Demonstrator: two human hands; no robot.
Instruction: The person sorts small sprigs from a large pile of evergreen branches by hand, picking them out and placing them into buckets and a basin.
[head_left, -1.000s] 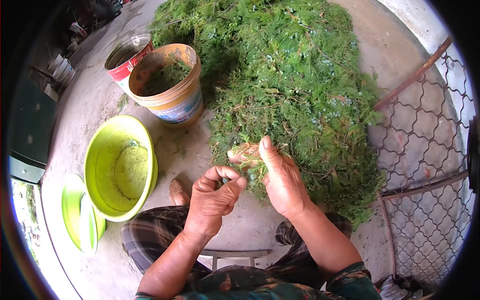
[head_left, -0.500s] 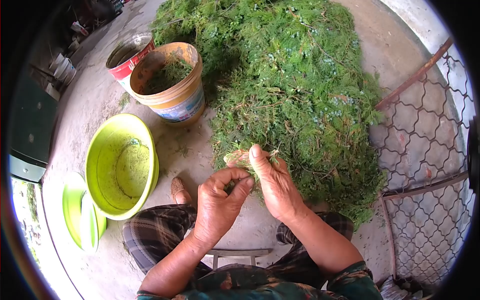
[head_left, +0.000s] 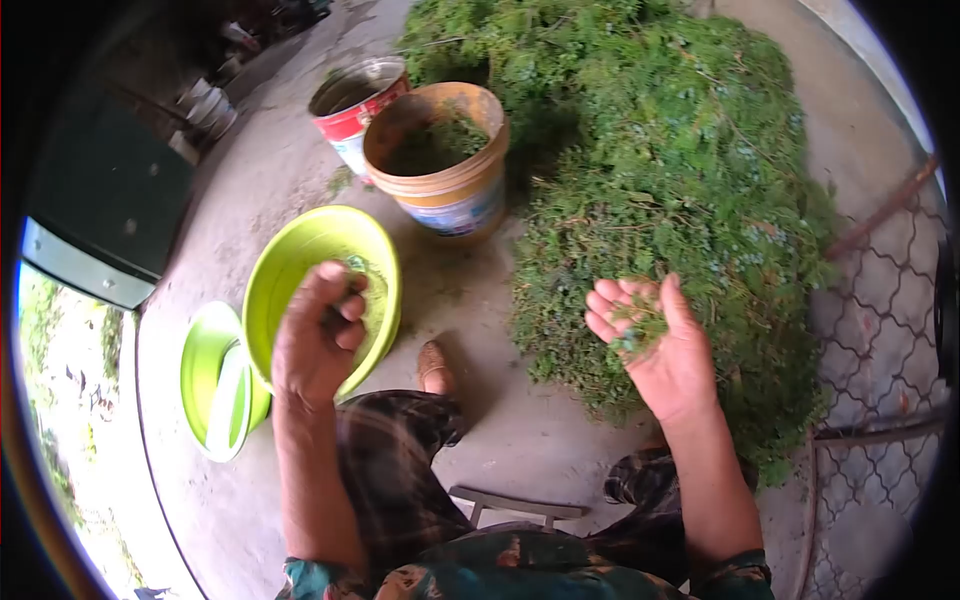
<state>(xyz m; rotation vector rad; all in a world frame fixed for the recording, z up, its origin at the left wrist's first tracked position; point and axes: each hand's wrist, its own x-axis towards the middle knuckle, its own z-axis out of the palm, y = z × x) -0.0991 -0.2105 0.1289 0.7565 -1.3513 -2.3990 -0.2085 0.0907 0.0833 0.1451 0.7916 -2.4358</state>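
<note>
My left hand (head_left: 318,335) is over the near edge of a yellow-green basin (head_left: 275,270), fingers curled in and slightly blurred. Whatever it may hold is too small or hidden to make out. A small green evergreen sprig (head_left: 645,325) lies across the palm and fingers of my right hand (head_left: 672,365), which is cupped palm up with the thumb raised. That hand is in front of the lower part of a big heap of evergreen branches (head_left: 680,200) dotted with pale blue berries. The basin's inside shows small specks and bits.
A yellowish bucket (head_left: 450,190) with greenery inside stands behind the basin, beside a red and white bucket (head_left: 360,115). Another green basin (head_left: 210,370) is at left. A wire mesh panel (head_left: 880,330) borders the right side. A low stool (head_left: 515,503) is between my legs.
My hands were together over the heap's near edge; now they are apart. The left has moved left to the basin, and the right still holds greenery. The view has turned left.
</note>
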